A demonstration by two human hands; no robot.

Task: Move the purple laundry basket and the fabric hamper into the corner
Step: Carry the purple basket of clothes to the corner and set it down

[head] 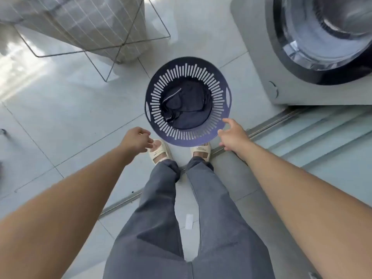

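R hand (231, 135) by slotted purple basket (188, 101) w/ dark clothes (186, 105)

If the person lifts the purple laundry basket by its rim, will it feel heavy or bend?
The purple laundry basket probably lifts lightly: its walls are slotted and it holds only some dark clothes. The thin slotted wall may flex a little under a one-sided grip. The two handle cut-outs on opposite sides suggest a steadier two-handed lift.

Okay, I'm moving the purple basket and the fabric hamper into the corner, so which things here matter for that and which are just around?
Part of the job:
purple laundry basket, dark clothes inside
fabric hamper on its wire frame
left hand and right hand, both open, neither gripping the basket

Just around:
washing machine
white slip on the floor
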